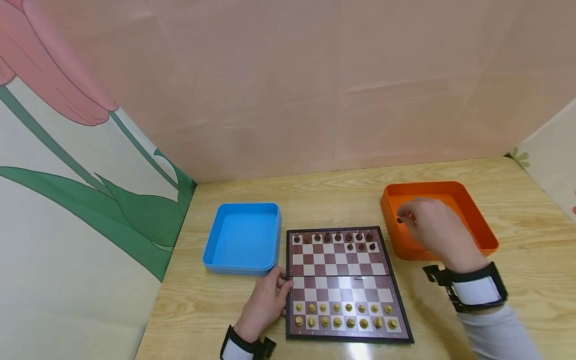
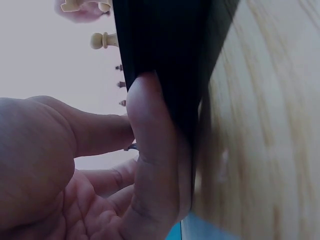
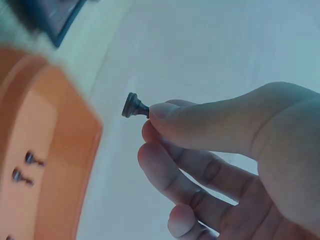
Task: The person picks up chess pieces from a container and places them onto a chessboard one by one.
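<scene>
Between thumb and fingertips my right hand [image 1: 434,230] pinches a dark chess pawn [image 3: 134,106], its base pointing outward. That hand is over the orange tray [image 1: 465,210]. My left hand [image 1: 265,302] grips the left edge of the chessboard [image 1: 324,286], thumb at the top edge and fingers against the side. Light pieces [image 1: 336,308] fill two rows on the board's near side. On the far side stands a full row of dark pieces [image 1: 327,238], with three dark pawns [image 1: 362,246] in front of its right end.
Loose dark pawns [image 3: 32,159] lie inside the orange tray in the right wrist view. A blue tray [image 1: 245,240] stands left of the board, close to my left hand. Behind the wooden table [image 1: 333,195] rises a pinkish wall covering [image 1: 315,100].
</scene>
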The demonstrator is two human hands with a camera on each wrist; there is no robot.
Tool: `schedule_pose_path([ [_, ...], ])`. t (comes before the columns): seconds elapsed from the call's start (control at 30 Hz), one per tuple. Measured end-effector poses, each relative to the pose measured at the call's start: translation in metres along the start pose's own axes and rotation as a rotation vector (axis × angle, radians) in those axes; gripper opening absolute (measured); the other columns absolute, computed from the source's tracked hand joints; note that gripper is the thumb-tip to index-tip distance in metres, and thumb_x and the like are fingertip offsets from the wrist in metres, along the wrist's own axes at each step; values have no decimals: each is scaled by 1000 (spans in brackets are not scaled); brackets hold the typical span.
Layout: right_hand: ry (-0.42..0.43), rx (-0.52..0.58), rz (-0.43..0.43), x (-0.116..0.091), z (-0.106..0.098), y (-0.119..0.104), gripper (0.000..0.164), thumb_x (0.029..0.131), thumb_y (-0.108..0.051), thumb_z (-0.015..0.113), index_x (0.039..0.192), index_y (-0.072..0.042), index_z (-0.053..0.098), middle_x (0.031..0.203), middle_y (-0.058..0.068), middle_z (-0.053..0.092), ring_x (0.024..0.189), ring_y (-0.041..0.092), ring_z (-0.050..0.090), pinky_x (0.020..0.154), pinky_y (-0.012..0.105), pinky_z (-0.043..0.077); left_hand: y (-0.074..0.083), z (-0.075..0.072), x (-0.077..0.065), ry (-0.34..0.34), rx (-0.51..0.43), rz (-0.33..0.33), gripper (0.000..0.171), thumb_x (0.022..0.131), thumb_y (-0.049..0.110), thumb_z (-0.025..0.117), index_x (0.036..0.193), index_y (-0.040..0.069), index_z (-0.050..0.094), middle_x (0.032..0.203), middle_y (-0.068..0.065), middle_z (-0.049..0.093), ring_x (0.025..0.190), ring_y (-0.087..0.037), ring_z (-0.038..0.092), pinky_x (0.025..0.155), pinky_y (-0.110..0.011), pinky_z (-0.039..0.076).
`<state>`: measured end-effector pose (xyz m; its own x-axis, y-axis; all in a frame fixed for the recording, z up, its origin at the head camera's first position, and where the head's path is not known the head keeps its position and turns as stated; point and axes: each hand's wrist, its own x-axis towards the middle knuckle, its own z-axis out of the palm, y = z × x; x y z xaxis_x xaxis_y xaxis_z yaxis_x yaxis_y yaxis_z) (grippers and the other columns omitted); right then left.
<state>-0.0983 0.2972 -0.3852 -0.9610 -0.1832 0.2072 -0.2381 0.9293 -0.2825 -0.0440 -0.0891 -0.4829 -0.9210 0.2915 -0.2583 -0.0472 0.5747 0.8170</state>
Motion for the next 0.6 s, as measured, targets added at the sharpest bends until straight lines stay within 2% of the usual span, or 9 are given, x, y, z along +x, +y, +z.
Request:
schedule_pose_path([
  [0.17,25,-4,-23,4,-1,-24,10,90,-1,83,99,0,79,89,13,75,73,26,67,70,53,63,0,0,0,-4,-5,-12,18,110,20,62,122,7,60,90,-1,64,63,-14,62,50,-29,55],
  [0.37,33,37,-57,10,2,-45,13,90,2,82,102,-1,79,93,12,75,79,27,68,75,53,63,1,0,2,-3,7,-10,17,110,19,62,122,7,60,90,-1,64,64,-14,63,51,-29,55],
  [0.6,-39,92,-92,15,16,-59,14,90,-3,84,103,-4,79,96,10,76,78,22,67,74,47,64,1,0,2,-2,1,-19,17,110,19,62,122,6,60,90,-1,64,64,-14,63,51,-29,55],
])
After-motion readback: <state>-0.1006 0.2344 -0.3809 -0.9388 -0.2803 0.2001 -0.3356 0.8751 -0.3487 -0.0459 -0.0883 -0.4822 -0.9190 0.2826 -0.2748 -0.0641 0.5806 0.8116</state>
